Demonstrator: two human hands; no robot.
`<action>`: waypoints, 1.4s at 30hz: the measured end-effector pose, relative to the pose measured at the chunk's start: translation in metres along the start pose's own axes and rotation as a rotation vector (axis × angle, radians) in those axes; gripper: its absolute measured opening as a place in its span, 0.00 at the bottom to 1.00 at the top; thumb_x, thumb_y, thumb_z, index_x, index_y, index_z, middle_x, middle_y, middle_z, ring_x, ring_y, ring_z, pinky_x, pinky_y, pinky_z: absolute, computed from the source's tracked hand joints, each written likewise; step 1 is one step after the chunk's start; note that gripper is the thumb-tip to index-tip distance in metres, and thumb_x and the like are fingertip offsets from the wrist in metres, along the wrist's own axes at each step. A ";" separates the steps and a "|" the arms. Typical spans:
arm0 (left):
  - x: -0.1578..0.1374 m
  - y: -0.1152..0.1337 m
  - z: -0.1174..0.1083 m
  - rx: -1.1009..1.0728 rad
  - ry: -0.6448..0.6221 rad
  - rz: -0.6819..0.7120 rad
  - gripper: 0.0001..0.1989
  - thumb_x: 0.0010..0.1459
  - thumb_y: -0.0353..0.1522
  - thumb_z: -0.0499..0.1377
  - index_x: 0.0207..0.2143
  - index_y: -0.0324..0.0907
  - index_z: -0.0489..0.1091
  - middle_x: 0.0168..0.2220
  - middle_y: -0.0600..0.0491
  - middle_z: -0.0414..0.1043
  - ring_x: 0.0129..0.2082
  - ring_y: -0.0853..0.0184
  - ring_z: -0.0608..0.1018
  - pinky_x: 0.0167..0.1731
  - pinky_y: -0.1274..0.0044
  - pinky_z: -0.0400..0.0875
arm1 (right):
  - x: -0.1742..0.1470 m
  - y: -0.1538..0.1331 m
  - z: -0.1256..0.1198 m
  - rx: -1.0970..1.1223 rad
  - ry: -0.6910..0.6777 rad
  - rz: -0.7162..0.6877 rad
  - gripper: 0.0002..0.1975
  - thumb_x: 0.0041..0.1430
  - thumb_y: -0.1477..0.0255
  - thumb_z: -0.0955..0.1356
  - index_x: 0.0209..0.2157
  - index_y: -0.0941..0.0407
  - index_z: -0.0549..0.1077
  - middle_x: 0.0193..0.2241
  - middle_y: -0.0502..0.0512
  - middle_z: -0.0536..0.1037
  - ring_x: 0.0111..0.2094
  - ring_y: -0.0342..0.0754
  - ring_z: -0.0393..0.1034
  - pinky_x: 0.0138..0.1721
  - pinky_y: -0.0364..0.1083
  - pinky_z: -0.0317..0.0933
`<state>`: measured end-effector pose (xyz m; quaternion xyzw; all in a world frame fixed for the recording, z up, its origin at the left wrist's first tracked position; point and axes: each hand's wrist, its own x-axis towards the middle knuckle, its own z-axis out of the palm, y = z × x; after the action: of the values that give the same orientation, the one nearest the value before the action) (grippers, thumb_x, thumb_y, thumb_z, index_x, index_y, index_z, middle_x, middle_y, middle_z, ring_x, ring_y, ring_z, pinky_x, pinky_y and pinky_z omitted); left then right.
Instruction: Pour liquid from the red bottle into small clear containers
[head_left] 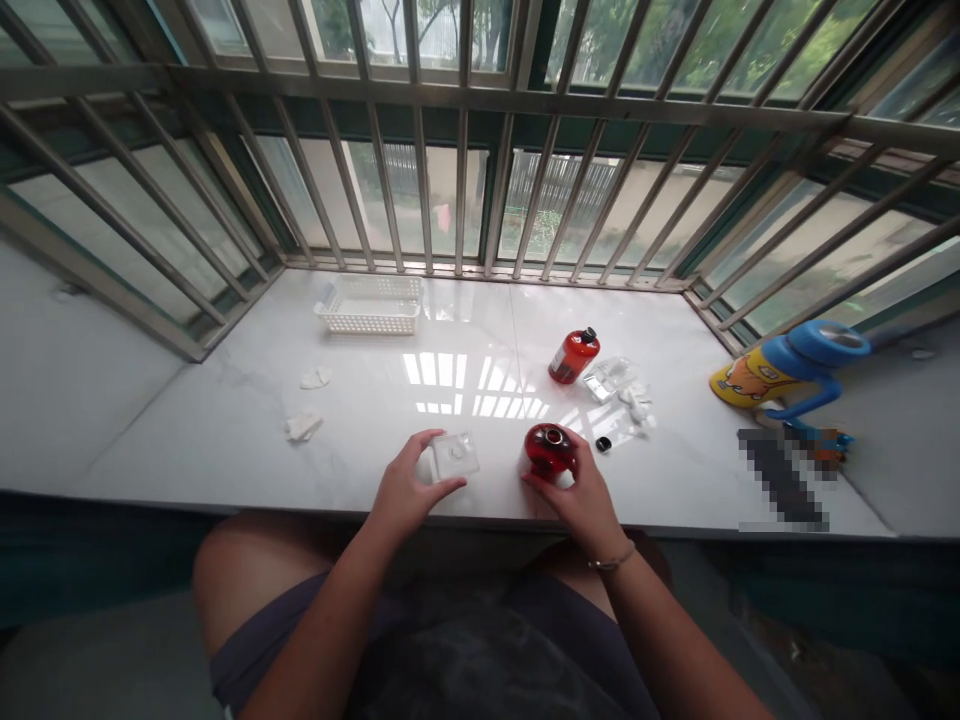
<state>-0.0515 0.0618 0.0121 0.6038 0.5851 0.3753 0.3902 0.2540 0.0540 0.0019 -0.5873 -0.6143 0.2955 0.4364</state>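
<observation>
My left hand (403,488) is curved around a small clear square plastic container (456,456), thumb and fingers on its sides. A round shape shows in the middle of the container. My right hand (583,492) grips a dark red bottle (546,456) whose round mouth is uncovered. The bottle stands upright near the front edge of the counter. Just right of that hand lies a small black cap (604,444). Farther back is a second red bottle (575,356) with a black cap on it, beside crumpled clear plastic packaging (609,378).
A white perforated basket (369,318) sits at the back left of the white counter (480,310). Two crumpled white tissues (304,427) lie at the left. At the right are a blue and yellow drinking bottle (780,370) and a pixelated dark object (784,480). Window bars (487,110) enclose the counter.
</observation>
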 end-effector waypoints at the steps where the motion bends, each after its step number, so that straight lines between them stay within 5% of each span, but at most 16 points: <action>1: 0.002 -0.003 -0.003 0.008 0.015 0.000 0.35 0.52 0.42 0.77 0.60 0.53 0.70 0.64 0.49 0.74 0.66 0.50 0.75 0.66 0.59 0.69 | 0.000 0.002 0.005 0.058 -0.013 0.037 0.44 0.55 0.55 0.80 0.67 0.49 0.63 0.62 0.63 0.73 0.60 0.61 0.73 0.64 0.62 0.68; 14: 0.013 -0.026 -0.016 0.084 -0.019 -0.042 0.38 0.56 0.42 0.73 0.66 0.53 0.64 0.71 0.46 0.67 0.72 0.50 0.69 0.73 0.57 0.60 | 0.005 0.015 0.022 0.018 -0.074 -0.022 0.47 0.58 0.54 0.78 0.71 0.50 0.57 0.67 0.65 0.70 0.66 0.63 0.69 0.68 0.63 0.63; 17: 0.014 -0.025 -0.019 0.098 -0.035 -0.051 0.38 0.57 0.43 0.73 0.66 0.54 0.64 0.71 0.46 0.67 0.71 0.50 0.71 0.74 0.56 0.58 | 0.003 0.025 0.006 -0.082 -0.066 -0.128 0.48 0.60 0.53 0.77 0.73 0.51 0.55 0.69 0.66 0.67 0.70 0.65 0.63 0.69 0.66 0.61; 20: 0.015 -0.026 -0.022 0.143 -0.048 -0.053 0.38 0.57 0.44 0.73 0.67 0.53 0.64 0.72 0.45 0.67 0.72 0.49 0.69 0.75 0.55 0.55 | 0.006 0.039 -0.023 -0.283 0.143 -0.197 0.32 0.71 0.57 0.69 0.70 0.53 0.60 0.64 0.68 0.71 0.66 0.65 0.65 0.66 0.68 0.62; 23: 0.016 -0.029 -0.026 0.211 -0.058 -0.071 0.39 0.57 0.46 0.72 0.67 0.53 0.65 0.74 0.44 0.62 0.76 0.45 0.61 0.76 0.51 0.51 | 0.013 0.056 -0.052 -0.584 0.304 -0.102 0.24 0.73 0.60 0.65 0.64 0.55 0.69 0.58 0.70 0.76 0.60 0.68 0.68 0.62 0.69 0.63; 27: 0.018 -0.028 -0.030 0.321 -0.099 -0.030 0.40 0.61 0.47 0.68 0.71 0.53 0.60 0.77 0.45 0.56 0.79 0.47 0.50 0.77 0.49 0.42 | 0.022 0.073 -0.071 -0.842 0.239 0.078 0.21 0.70 0.59 0.66 0.57 0.56 0.75 0.54 0.71 0.78 0.54 0.71 0.69 0.51 0.66 0.67; 35: 0.025 -0.013 -0.037 0.358 -0.232 0.058 0.40 0.65 0.44 0.64 0.75 0.56 0.54 0.79 0.49 0.50 0.79 0.53 0.44 0.77 0.52 0.43 | 0.030 0.074 -0.069 -0.686 0.179 0.061 0.16 0.68 0.64 0.66 0.49 0.58 0.78 0.48 0.69 0.81 0.49 0.64 0.75 0.50 0.60 0.69; 42: 0.035 -0.009 -0.047 0.478 -0.178 0.182 0.49 0.58 0.43 0.72 0.75 0.55 0.50 0.79 0.45 0.47 0.80 0.48 0.41 0.76 0.47 0.39 | 0.018 0.026 -0.067 -0.493 0.119 -0.095 0.17 0.66 0.64 0.66 0.53 0.53 0.76 0.47 0.60 0.83 0.42 0.57 0.81 0.44 0.55 0.74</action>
<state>-0.0970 0.0982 0.0232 0.7596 0.5636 0.2055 0.2513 0.3263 0.0652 0.0124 -0.6628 -0.6679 0.0807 0.3289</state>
